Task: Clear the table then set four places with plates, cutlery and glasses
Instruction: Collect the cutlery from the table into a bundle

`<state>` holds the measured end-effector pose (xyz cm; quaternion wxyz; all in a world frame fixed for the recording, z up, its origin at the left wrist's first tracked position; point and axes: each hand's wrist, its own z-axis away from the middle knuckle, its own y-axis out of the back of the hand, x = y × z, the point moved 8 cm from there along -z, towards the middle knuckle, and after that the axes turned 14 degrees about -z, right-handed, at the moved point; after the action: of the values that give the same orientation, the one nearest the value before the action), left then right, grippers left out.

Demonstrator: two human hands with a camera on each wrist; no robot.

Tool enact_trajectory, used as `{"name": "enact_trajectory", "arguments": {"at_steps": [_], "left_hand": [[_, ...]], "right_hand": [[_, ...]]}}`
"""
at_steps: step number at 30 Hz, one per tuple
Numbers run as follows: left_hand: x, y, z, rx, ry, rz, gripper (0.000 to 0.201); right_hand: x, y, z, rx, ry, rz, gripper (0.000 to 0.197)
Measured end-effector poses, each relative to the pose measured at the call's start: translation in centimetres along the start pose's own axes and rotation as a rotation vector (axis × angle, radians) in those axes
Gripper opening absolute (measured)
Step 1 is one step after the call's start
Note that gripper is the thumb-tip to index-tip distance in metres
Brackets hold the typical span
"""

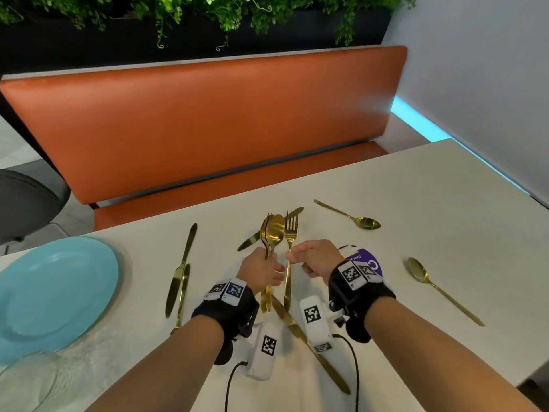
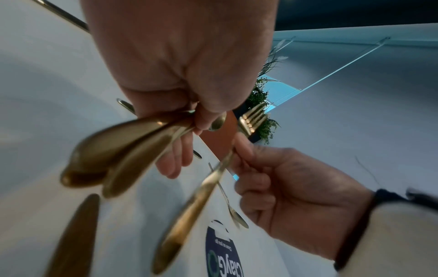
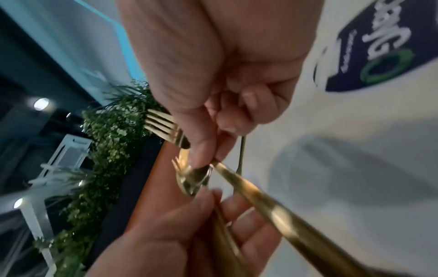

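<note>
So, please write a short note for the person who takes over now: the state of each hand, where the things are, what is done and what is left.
Left hand: grips a bundle of gold cutlery, spoon and fork heads up.
Right hand: pinches one gold fork by its neck, beside the bundle.
On the table: two spoons at right, knives at left, one knife between the wrists, a blue plate at far left.
Done: some cutlery is gathered.
Left: collect the rest, then set four places; no place is set yet.
</note>
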<state>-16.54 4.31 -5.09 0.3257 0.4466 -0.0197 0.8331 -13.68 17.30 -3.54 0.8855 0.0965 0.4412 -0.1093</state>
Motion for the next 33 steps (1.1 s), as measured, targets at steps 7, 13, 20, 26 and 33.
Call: {"name": "enact_trajectory", "arguments": {"at_steps": [7, 13, 20, 26, 33], "left_hand": [[0.5, -1.5, -0.7, -0.008, -0.031, 0.001, 0.019], [0.3, -2.2, -1.1, 0.005, -0.024, -0.089, 0.020], [1.1, -2.7, -2.2, 0.016, -0.020, -0.101, 0.020], [1.6, -4.4, -2.9, 0.007, -0.025, -0.168, 0.029], [1.9, -7.1, -3.3, -0.027, -0.001, -0.242, 0.025]], "right_hand": [[2.0, -0.7, -0.9, -0.040, -0.050, -0.026, 0.022], [1.8, 0.4, -1.3, 0.038, -0.027, 0.064, 0.016], [1.6, 11.0, -1.4, 0.305, 0.007, 0.353, 0.027], [5.3, 24.1, 0.5, 0.643, -0.164, 0.555, 0.040], [9.8, 28.8, 2.3, 0.770, -0.295, 0.649, 0.019]]}}
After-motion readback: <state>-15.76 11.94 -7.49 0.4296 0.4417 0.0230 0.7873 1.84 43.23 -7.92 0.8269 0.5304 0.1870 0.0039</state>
